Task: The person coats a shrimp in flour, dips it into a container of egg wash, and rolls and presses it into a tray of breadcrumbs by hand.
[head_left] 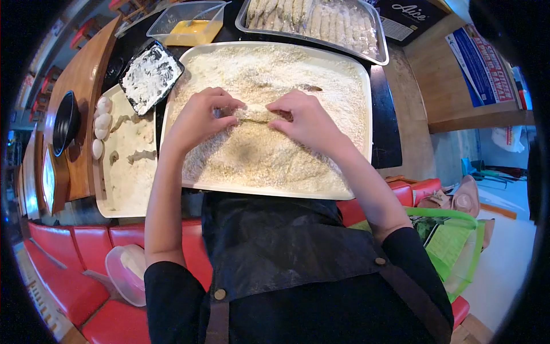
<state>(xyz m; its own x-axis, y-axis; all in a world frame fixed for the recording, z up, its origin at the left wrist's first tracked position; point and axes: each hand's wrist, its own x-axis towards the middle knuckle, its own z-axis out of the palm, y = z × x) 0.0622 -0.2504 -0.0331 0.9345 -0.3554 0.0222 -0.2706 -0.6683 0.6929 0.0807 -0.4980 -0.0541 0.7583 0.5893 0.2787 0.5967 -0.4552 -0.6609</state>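
A crumb-coated shrimp (pixel 254 113) is held level between my two hands, just above the breadcrumbs. My left hand (pixel 207 116) pinches its left end, and my right hand (pixel 299 117) pinches the right end. Beneath them lies a large white tray (pixel 369 123) spread with pale breadcrumbs (pixel 258 152). Another shrimp's dark tail (pixel 310 88) pokes out of the crumbs behind my right hand. At the back, a metal tray (pixel 385 49) holds rows of breaded shrimp (pixel 315 18).
Left of the crumbs stand a black tray of white flour (pixel 150 77) and a clear tub with yellow batter (pixel 192 32). Several eggs (pixel 102 126) sit on a second tray (pixel 123 213) with uncoated shrimp. A black bowl (pixel 65 123) is farther left. Red seats (pixel 69 284) line the front.
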